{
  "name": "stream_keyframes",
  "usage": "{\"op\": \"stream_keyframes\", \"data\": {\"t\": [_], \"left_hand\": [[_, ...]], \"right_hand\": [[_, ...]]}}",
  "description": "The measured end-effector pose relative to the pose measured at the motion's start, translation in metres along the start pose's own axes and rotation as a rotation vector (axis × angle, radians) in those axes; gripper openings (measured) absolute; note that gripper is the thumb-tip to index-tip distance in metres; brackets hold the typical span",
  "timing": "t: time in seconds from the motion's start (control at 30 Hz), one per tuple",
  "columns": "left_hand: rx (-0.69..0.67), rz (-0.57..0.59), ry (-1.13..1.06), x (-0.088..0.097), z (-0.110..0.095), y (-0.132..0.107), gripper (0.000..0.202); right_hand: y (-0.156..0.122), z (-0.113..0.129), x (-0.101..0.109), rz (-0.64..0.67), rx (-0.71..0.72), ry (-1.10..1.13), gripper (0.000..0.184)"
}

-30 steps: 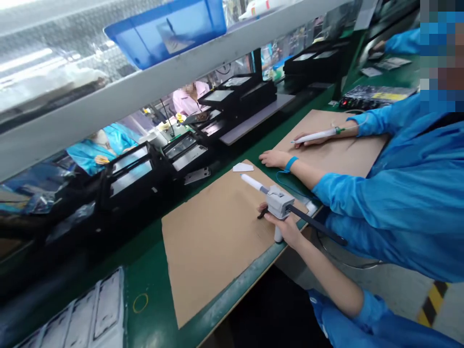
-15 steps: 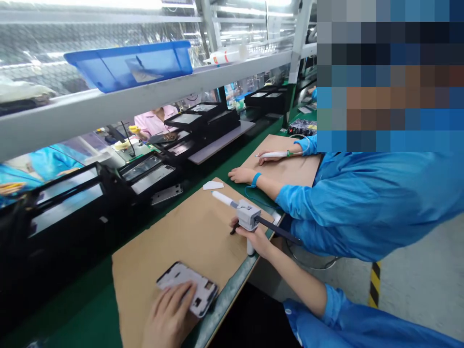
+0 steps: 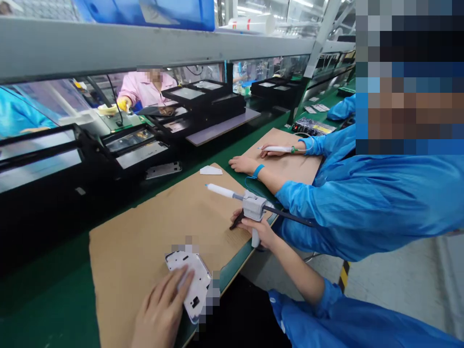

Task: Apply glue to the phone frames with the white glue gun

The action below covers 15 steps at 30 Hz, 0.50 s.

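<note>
Near left: left hand (image 3: 159,303), fingers on white device frame (image 3: 200,279) over cardboard's (image 3: 134,246) near edge; can't tell if grip pinches. Right: right hand (image 3: 261,231), grip wrapped round dispensing gun (image 3: 253,206), pointing far left.

I count two flat brown cardboard sheets (image 3: 134,246) and one grey-and-white dispensing gun (image 3: 253,208). At my nearer sheet, I have one pale rectangular frame with cutouts (image 3: 195,280) and one small white angular piece (image 3: 211,170).
</note>
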<state>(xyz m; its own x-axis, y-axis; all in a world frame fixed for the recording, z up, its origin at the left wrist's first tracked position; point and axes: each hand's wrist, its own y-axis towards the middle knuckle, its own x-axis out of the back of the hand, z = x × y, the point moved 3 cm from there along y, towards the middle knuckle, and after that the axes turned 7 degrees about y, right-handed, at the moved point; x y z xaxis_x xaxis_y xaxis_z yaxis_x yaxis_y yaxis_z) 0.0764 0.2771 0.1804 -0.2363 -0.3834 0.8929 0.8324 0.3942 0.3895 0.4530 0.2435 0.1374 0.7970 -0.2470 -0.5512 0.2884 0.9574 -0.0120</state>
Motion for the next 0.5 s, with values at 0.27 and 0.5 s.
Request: {"op": "stream_keyframes", "data": {"t": [0.27, 0.5], "left_hand": [[0.55, 0.26, -0.005, -0.036, 0.005, -0.001, 0.09], [0.605, 0.377, 0.074, 0.017, -0.047, 0.011, 0.073]], "right_hand": [[-0.007, 0.015, -0.001, -0.039, -0.002, 0.043, 0.053], [-0.02, 0.028, 0.011, -0.047, -0.092, -0.01, 0.061]]}}
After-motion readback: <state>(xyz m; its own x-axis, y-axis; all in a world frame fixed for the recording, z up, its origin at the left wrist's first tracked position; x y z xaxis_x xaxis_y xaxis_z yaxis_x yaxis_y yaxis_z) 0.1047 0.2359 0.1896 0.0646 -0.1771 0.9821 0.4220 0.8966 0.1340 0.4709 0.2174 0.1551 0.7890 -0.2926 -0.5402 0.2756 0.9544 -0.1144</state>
